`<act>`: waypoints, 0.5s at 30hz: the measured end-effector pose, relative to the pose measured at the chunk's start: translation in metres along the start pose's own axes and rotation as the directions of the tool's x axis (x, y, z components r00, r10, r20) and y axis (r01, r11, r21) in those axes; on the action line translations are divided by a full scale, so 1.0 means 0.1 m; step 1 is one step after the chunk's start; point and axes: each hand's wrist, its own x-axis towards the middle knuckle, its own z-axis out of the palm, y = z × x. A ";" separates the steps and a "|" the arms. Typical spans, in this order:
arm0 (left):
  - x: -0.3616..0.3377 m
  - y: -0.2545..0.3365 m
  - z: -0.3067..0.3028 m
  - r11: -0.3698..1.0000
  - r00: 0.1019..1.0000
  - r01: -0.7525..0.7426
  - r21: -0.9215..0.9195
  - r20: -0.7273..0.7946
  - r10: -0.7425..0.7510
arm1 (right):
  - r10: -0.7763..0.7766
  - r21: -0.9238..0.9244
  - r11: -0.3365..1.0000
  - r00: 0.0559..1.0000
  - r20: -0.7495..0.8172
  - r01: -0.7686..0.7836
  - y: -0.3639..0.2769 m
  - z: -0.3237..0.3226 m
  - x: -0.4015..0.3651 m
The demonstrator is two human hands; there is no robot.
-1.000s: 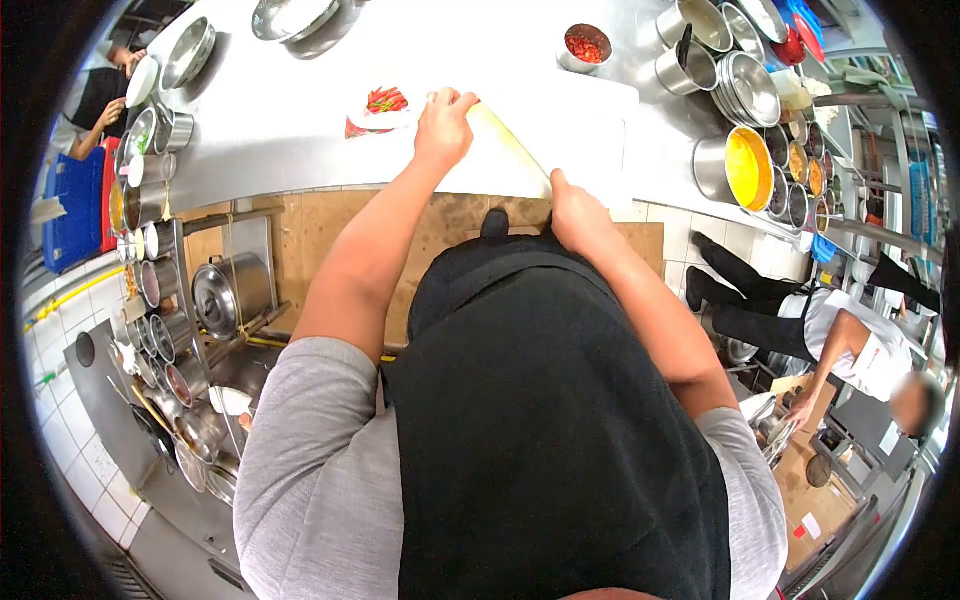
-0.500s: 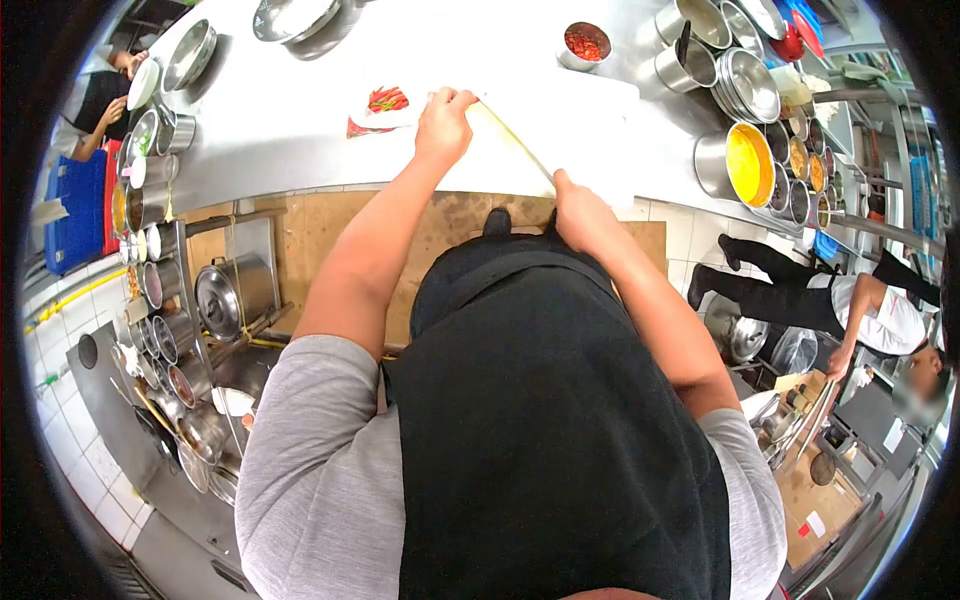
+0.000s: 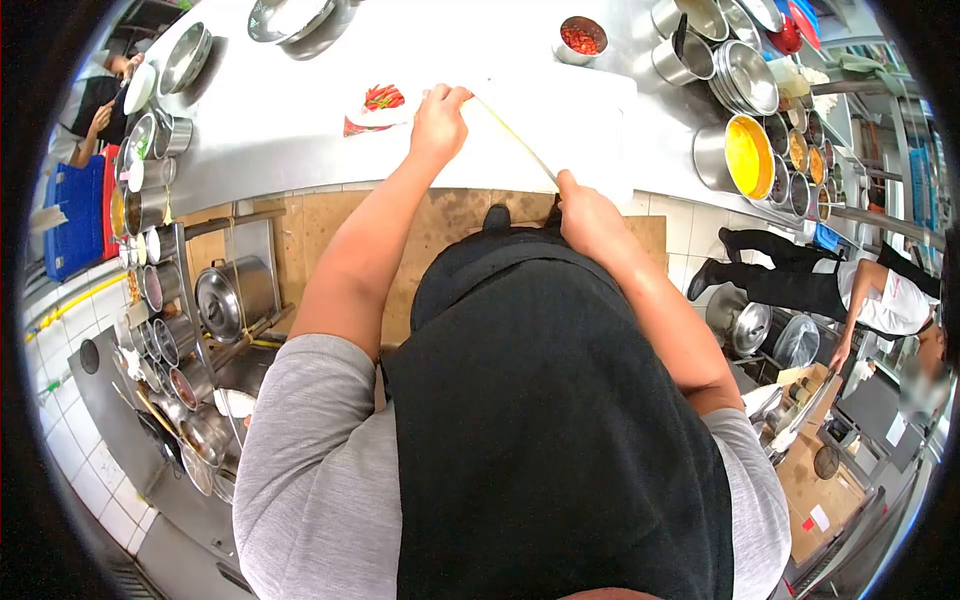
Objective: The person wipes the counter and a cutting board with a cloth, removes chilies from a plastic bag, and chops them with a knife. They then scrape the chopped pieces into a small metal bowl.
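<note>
My right hand (image 3: 592, 218) is closed around the handle of a knife; its long thin blade (image 3: 518, 136) slants up and left across a white cutting board (image 3: 590, 130). At the far end of the blade is my left hand (image 3: 438, 125), its fingers curled together. Whatever those fingers hold is hidden by the hand and the glare. Just left of it, red chilies (image 3: 383, 98) with some green stems lie in an opened plastic bag. Beyond the board stands a metal pot (image 3: 580, 42) containing cut red pieces.
Metal bowls (image 3: 187, 58) stand at the counter's left. On the right are stacked pans (image 3: 745, 82) and a pot of yellow liquid (image 3: 748, 158). A lidded stockpot (image 3: 220, 300) sits below left. One person (image 3: 860, 290) works at right, another (image 3: 98, 100) at far left.
Both hands keep nearly the same pose, with the knife blade still slanting between them. The view has shifted slightly. The person at right has moved a little.
</note>
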 end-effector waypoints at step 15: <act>-0.01 0.01 0.00 0.999 0.999 0.038 -0.012 0.004 -0.038 | 0.063 -0.074 0.996 0.991 0.122 -0.054 -0.17 -0.22 0.03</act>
